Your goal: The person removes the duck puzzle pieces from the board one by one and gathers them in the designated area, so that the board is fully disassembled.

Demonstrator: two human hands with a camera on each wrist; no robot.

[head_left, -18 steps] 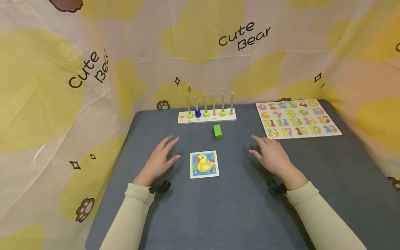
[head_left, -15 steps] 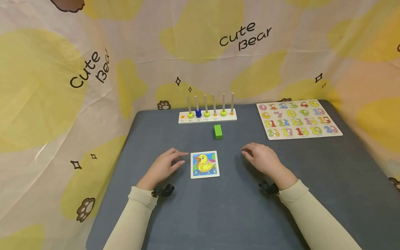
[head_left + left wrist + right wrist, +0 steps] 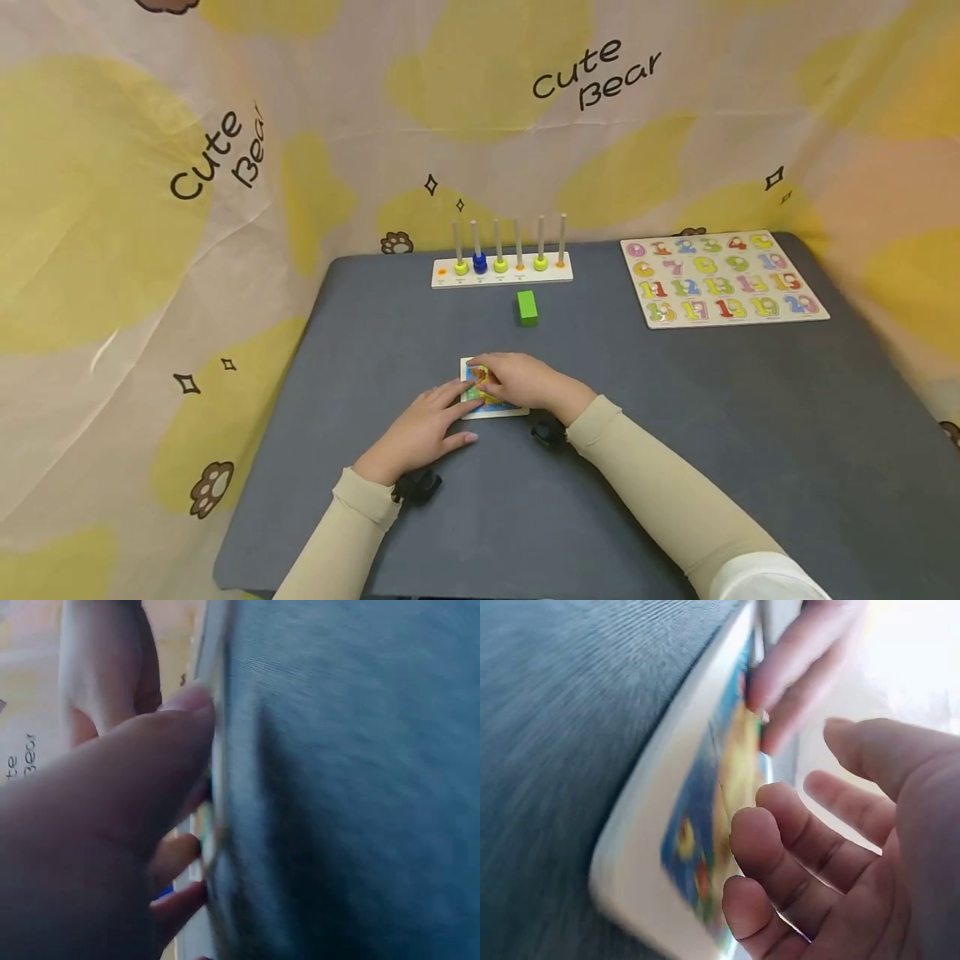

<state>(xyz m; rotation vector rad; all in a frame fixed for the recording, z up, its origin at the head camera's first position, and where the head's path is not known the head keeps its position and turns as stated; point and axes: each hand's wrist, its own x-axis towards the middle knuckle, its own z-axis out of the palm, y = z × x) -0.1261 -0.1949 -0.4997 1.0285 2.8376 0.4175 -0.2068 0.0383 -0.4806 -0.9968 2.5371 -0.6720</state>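
Observation:
A small square duck picture puzzle (image 3: 504, 412) with a white border lies mid-table, largely covered by both hands. Over its left part reaches my left hand (image 3: 420, 429), fingers stretched out with the tips on the picture and the thumb off the lower left edge. My right hand (image 3: 531, 385) comes in from the right, low over the duck. In the right wrist view its loosely bent fingers (image 3: 754, 844) hover beside the picture, with the thumb (image 3: 855, 746) apart from them and nothing held between. The left wrist view is blurred; the left thumb (image 3: 187, 701) appears near the puzzle's edge.
A green block (image 3: 527, 308) sits behind the puzzle. Further back stands a white peg board (image 3: 502, 281) with upright rods and a few yellow and blue rings. A number puzzle board (image 3: 723, 287) lies at the back right. Printed cloth (image 3: 465, 108) hangs behind the table.
Both hands have moved inward from either side of the duck puzzle and now lie over it. The right hand travelled furthest, to the left. The head view has shifted slightly.

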